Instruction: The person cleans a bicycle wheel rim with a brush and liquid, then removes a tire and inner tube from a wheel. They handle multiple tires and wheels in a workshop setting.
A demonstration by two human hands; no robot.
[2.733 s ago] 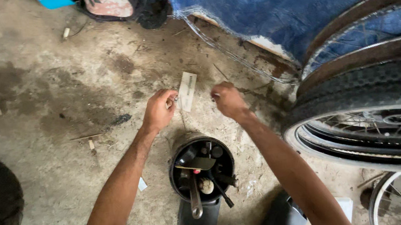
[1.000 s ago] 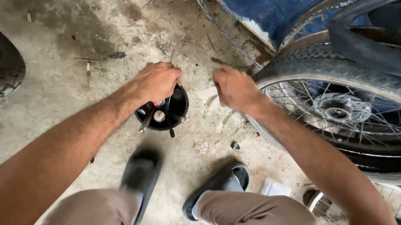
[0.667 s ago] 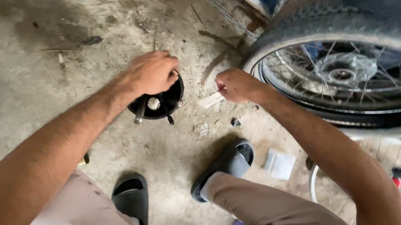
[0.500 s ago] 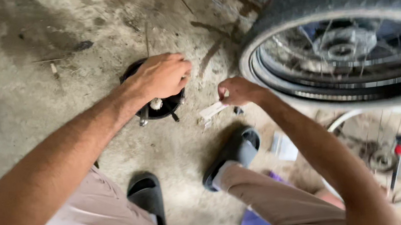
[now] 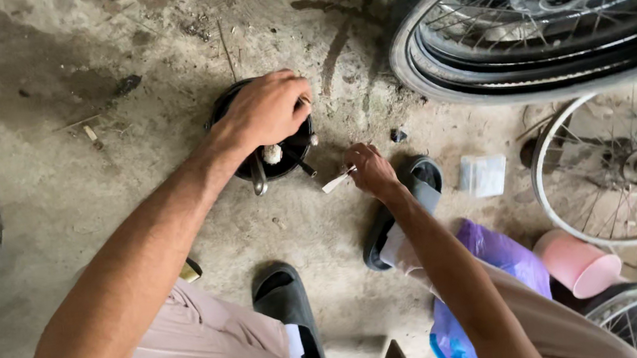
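On the stained concrete floor point(image 5: 100, 228), the left hand point(image 5: 266, 109) grips the far rim of a round black metal drum-shaped part point(image 5: 284, 155), fingers curled over its edge. Just right of it, the right hand point(image 5: 369, 169) pinches a small pale paper strip point(image 5: 337, 181). A flat whitish plastic packet point(image 5: 483, 175) lies farther right, below the large spoked wheel point(image 5: 539, 10) and beside a dark sandal point(image 5: 406, 209).

Bare concrete floor point(image 5: 80, 190) is lying open across the upper left and left middle of the frame, giving clear passage toward the black drum point(image 5: 268, 157) from that side. The left hand point(image 5: 266, 109) is covering the drum's top. To the upper right, a large spoked tyre point(image 5: 540, 18) is blocking the way. The lower right is crowding with a bare rim point(image 5: 613, 169), a pink cup point(image 5: 580, 265), a purple bag point(image 5: 495, 251) and sandals point(image 5: 410, 208).
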